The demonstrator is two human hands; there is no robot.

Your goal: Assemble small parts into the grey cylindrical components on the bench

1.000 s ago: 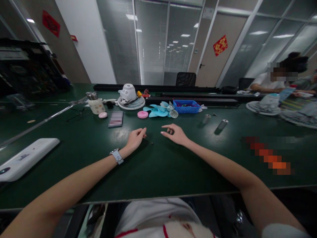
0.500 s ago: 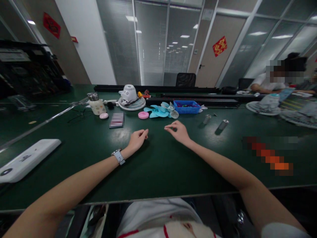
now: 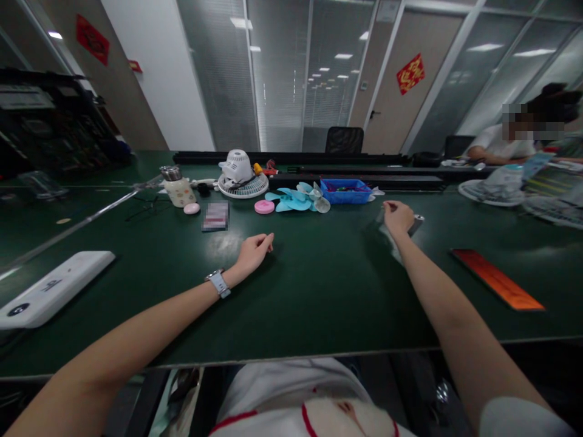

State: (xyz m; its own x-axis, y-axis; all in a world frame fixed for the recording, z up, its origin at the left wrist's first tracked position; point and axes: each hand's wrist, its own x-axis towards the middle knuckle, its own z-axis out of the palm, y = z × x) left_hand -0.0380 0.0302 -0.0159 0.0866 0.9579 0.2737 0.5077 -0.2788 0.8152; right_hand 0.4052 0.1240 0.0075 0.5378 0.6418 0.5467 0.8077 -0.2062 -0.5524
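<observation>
My left hand [image 3: 255,250], wearing a watch with a pale strap [image 3: 220,283], rests on the green table with its fingers curled closed; nothing shows in them. Farther right, my right hand [image 3: 399,218] is closed in a pinch just where one of two small silver cylinders stood. That cylinder is hidden by the hand, so I cannot tell whether the fingers hold it. The other silver cylinder [image 3: 416,225], battery-like in shape, shows in part behind the hand's right side.
Along the back are blue fan blades [image 3: 296,198], a pink round piece [image 3: 264,207], a white fan body [image 3: 237,167], a blue tray [image 3: 346,191] and a patterned bottle [image 3: 178,187]. An orange strip [image 3: 498,279] lies right, a white device [image 3: 57,288] left. Another person [image 3: 501,142] sits far right.
My right hand has swung right and away from me, from the table's middle to the silver cylinders, covering one. My left hand has stayed in place. The view has shifted slightly.
</observation>
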